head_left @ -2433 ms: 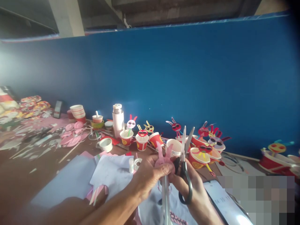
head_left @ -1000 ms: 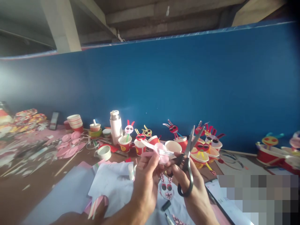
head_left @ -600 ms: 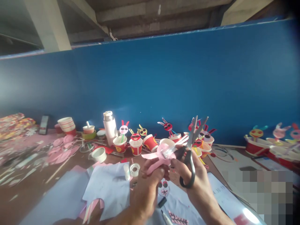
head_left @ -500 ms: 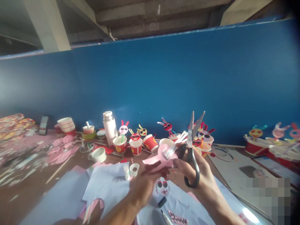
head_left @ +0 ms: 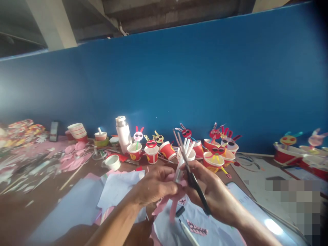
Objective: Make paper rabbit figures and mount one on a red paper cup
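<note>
While scissors [head_left: 191, 175] stand close, pink cut-out [head_left: 173, 207] at risk

As the right hand's [head_left: 211, 186] grip is closed round the scissors, blades slightly apart, a slip could nick the pink cut-out or the left hand [head_left: 155, 187]. Left grip clamped on the cut-out, above the counter [head_left: 48, 205]; too hard a pinch might crease it or loosen the pale strips [head_left: 179, 171]. Hands hide its middle; lower ends blurred; how strips attach, can't make out.

Metal-and-plastic scissors [head_left: 190, 172], matt pink paper cutout [head_left: 173, 207], glossy translucent plastic straws [head_left: 178, 172], smooth shiny flask [head_left: 124, 135].
</note>
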`<move>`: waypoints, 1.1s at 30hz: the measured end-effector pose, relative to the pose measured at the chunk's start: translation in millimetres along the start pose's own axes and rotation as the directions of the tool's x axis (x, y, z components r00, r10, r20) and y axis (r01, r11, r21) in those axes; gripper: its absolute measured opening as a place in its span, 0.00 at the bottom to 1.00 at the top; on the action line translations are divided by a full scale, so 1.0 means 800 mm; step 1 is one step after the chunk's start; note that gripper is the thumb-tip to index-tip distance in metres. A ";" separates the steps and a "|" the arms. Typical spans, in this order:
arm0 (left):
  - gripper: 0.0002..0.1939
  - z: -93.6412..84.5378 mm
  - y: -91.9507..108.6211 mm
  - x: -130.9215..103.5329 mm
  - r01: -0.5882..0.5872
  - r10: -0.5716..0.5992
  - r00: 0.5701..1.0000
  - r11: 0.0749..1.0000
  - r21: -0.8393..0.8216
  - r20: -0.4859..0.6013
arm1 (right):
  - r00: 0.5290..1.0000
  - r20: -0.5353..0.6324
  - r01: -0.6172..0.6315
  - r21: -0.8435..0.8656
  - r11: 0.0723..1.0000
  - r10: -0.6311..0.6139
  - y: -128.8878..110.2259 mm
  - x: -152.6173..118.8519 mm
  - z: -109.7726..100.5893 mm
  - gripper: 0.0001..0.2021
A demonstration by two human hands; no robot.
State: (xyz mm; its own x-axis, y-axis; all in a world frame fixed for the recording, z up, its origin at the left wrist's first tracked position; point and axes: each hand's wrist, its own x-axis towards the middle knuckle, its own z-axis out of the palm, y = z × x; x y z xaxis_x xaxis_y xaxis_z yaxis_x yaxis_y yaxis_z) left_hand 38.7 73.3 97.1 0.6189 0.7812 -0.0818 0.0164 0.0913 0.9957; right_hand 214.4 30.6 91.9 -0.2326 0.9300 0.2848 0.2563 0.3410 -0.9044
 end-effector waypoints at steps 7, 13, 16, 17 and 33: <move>0.06 0.004 -0.003 0.011 -0.063 0.018 0.986 0.960 -0.274 -0.163 | 0.979 -0.200 0.009 0.265 0.964 0.045 0.006 0.012 0.001 0.14; 0.07 0.008 -0.003 0.011 -0.101 0.035 0.975 0.950 -0.295 -0.222 | 0.984 -0.166 -0.014 0.293 0.956 0.065 0.013 0.010 0.012 0.16; 0.05 0.006 -0.008 0.010 -0.092 0.044 0.978 0.968 -0.235 -0.204 | 0.983 -0.171 -0.017 0.291 0.957 0.070 0.016 0.007 0.015 0.16; 0.05 0.006 -0.009 0.010 -0.088 0.043 0.977 0.974 -0.210 -0.208 | 0.983 -0.169 -0.021 0.290 0.957 0.073 0.016 0.007 0.015 0.16; 0.03 0.007 -0.008 0.009 -0.110 0.079 0.937 0.991 -0.070 -0.340 | 0.965 -0.239 -0.024 0.321 0.947 0.106 0.017 0.008 0.013 0.15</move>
State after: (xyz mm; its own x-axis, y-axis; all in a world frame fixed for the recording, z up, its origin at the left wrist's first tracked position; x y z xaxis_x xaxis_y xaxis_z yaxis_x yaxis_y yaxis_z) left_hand 47.4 74.5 90.3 0.3140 0.9494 -0.0125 -0.1069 0.0484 0.9931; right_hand 206.3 39.6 78.2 0.0269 0.9666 0.2550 -0.0528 0.2561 -0.9652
